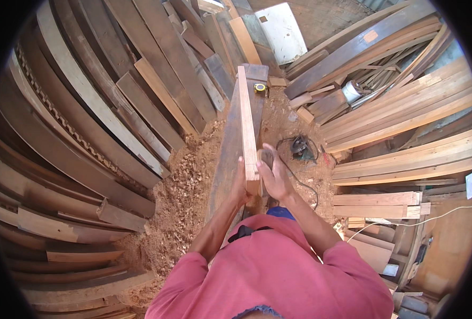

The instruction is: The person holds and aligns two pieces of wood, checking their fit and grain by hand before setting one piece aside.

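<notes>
A long, squared length of reddish wood (248, 122) runs away from me above a dark, weathered bench plank (228, 143). My left hand (239, 183) is closed along the left side of its near end. To the right of that end is my right hand (276, 178), its fingers curled round a small, roundish brown thing (266, 156). What kind of thing it is I cannot make out, and the hand partly hides it. Near the bench's far end lies a yellow and black tape measure (260, 88).
On the shaving-covered floor (180, 175), right of the bench, sits a dark power tool (302, 148) with a trailing black cord. Planks (156, 48) line the left side. Stacked lighter boards (406, 111) fill the right, near a white bucket (351, 92). A pale panel (281, 33) lies at the back.
</notes>
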### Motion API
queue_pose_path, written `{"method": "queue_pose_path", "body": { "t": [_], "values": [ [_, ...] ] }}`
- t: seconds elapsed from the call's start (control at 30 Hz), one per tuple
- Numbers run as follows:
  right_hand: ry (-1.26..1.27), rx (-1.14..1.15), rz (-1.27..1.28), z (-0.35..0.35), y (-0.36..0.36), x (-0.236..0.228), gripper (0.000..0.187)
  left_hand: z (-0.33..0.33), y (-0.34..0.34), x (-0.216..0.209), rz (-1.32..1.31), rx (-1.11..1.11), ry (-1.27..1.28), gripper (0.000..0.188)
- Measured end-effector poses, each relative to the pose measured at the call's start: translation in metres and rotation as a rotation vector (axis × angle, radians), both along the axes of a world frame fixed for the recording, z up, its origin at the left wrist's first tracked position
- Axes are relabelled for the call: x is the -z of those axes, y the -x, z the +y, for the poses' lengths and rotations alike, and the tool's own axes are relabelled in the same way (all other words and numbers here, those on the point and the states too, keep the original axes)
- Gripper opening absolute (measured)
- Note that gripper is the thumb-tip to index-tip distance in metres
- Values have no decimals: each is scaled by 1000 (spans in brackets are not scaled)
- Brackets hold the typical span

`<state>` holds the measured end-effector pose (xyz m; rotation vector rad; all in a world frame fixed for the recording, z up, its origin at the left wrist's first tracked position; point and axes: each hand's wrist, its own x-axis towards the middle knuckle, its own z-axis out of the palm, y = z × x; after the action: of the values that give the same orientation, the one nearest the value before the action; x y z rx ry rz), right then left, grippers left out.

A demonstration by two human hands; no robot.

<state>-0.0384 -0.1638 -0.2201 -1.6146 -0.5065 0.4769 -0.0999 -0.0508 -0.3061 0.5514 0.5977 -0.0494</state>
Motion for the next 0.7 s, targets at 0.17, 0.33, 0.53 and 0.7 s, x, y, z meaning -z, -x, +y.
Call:
{"method": "queue_pose_path", "body": {
  "t": [0.17,0.33,0.53,0.7],
  "values": [
    [115,39,-136,16,-37,18,61,6,-2,24,-16,82,-134,78],
    [34,28,-113,-15,5,29,61,-3,-3,5,-75,90,-33,81],
    [72,-5,-4,-1,-24,26,56,8,-12,23,62,114,-81,83],
    [15,-59,-66,-23,-2,55,62,2,-5,35,4,135,-195,84]
  ]
}}
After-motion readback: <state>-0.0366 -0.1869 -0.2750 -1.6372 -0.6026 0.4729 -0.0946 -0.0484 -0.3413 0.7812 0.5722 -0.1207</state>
